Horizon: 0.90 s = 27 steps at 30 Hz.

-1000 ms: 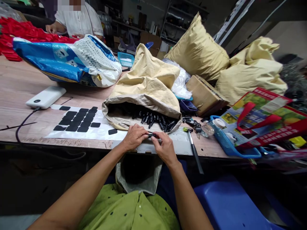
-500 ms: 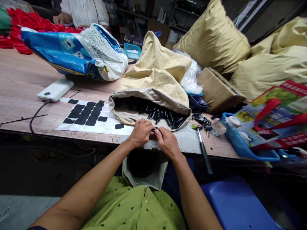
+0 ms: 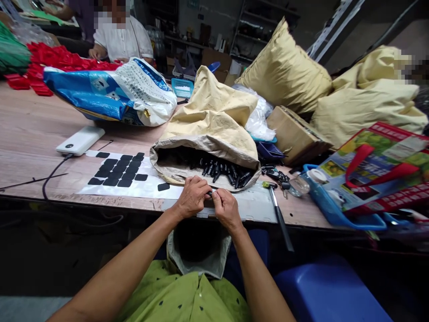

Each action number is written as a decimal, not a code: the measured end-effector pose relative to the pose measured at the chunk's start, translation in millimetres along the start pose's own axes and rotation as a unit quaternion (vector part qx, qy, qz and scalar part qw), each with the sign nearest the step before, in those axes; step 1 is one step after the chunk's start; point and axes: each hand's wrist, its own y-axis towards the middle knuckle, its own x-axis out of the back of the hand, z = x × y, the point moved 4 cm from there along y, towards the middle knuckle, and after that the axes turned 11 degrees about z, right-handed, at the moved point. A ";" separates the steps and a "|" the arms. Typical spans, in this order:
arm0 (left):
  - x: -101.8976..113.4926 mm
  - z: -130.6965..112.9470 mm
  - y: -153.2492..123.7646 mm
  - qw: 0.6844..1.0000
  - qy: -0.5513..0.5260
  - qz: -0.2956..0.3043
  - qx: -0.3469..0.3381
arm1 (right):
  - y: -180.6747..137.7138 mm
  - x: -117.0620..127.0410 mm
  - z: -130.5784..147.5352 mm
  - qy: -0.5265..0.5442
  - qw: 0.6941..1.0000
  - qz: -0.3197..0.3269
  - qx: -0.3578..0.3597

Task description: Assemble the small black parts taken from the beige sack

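My left hand [image 3: 193, 197] and my right hand [image 3: 227, 209] meet at the table's front edge, both closed. Pinched between their fingertips is a small black piece [image 3: 210, 193], mostly hidden by the fingers. Just beyond them a cream cloth sack [image 3: 211, 120] lies on its side, its mouth facing me. Inside that mouth are several slim black pointed pieces [image 3: 217, 170]. Below my hands, an open grey-lined sack [image 3: 199, 267] sits at my lap, dark inside.
Left of the sack lies a white sheet with black rounded patches [image 3: 120, 170], and a white power bank [image 3: 80, 140] with a cable. A hammer [image 3: 280, 217] overhangs the edge at right, near a blue basket [image 3: 335, 214]. A person in white [image 3: 122, 40] sits across the table.
The camera view has tilted up slightly, so the scene sits lower. Both hands keep their pinch on the small black piece, with little visible movement.
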 end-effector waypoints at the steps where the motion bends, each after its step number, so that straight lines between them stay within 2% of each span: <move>1: -0.1 -0.5 -0.3 1.000 -0.001 0.001 -0.004 | -0.7 0.6 0.1 0.010 1.000 0.001 -0.003; 5: -0.8 -2.1 -1.3 1.000 -0.001 -0.001 -0.010 | -2.8 -0.4 0.1 0.022 1.000 -0.003 -0.006; 13: -3.6 -4.1 -2.6 0.999 0.012 -0.005 -0.030 | -6.4 -1.8 2.3 -0.038 0.998 -0.046 0.020; 21: -2.9 -3.2 -1.6 0.999 -0.019 -0.005 -0.028 | -4.3 0.0 2.9 0.013 0.999 -0.043 -0.002; 24: 6.7 -6.4 -5.9 0.997 -0.065 -0.019 -0.038 | -15.3 9.9 11.7 0.016 0.996 -0.087 0.000; 27: 17.1 -6.0 -17.3 0.995 -0.088 -0.029 -0.047 | -46.2 24.2 26.9 0.029 0.989 -0.141 0.019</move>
